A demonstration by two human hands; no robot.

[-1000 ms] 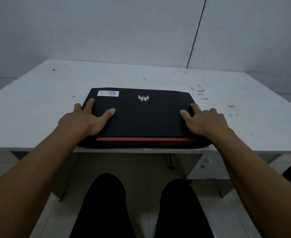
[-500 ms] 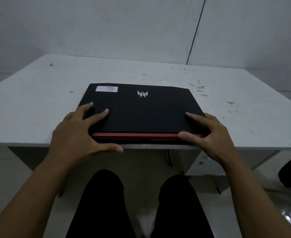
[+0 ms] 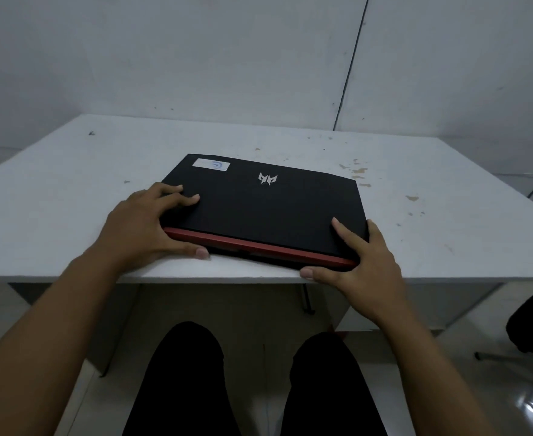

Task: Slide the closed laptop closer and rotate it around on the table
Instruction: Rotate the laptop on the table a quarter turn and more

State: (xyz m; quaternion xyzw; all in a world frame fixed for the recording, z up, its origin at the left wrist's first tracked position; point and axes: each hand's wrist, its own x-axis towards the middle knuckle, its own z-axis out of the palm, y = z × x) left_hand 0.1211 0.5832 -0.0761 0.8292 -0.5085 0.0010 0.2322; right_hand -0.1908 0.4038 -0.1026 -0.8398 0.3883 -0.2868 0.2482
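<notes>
A closed black laptop (image 3: 268,209) with a red near edge, a silver logo and a white sticker lies on the white table (image 3: 54,215), close to the table's front edge and skewed, its near-right corner closest to me. My left hand (image 3: 142,228) grips the laptop's near-left corner, fingers on the lid and thumb along the red edge. My right hand (image 3: 365,265) holds the near-right corner the same way, fingers on top and thumb under the front edge.
The table is stained with brown spots (image 3: 358,174) at the back right. A grey wall rises behind it. My legs in black trousers (image 3: 249,388) are below the table edge. A dark chair part (image 3: 532,322) stands at the right.
The laptop has turned clockwise, its left side swinging away and its right corner coming toward me. Both hands shifted from flat on the lid to gripping the near corners.
</notes>
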